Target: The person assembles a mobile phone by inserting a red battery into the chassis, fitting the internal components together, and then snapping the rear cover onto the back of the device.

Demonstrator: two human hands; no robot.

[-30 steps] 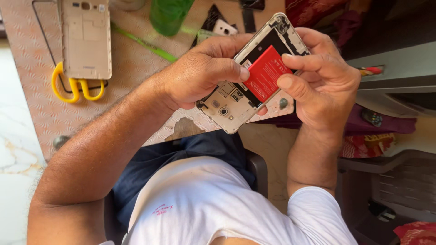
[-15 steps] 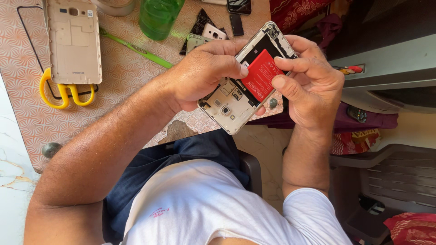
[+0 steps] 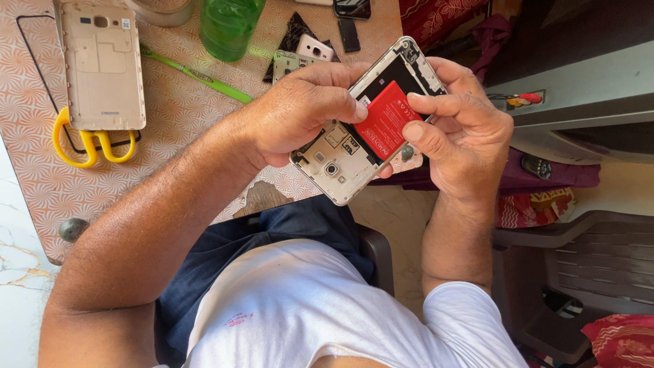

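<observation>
Tabletop (image 3: pixel 204 157) covered in an orange patterned sheet is seen beside pale marble floor (image 3: pixel 17 272), with a grey plastic chair (image 3: pixel 586 259) at one side. A beige phone back cover (image 3: pixel 102 65) is laid over yellow scissors (image 3: pixel 85 143), near a green bottle (image 3: pixel 228 24). The opened phone (image 3: pixel 354 146) is held above the tabletop's edge: the left hand (image 3: pixel 306 112) is curled round it, the right hand's (image 3: pixel 463 136) grip pinching the red battery (image 3: pixel 385 119) seated in it.

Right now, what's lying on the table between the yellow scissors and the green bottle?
In the head view, a gold phone back cover lies between the yellow scissors and green bottle, overlapping the scissors.
</observation>
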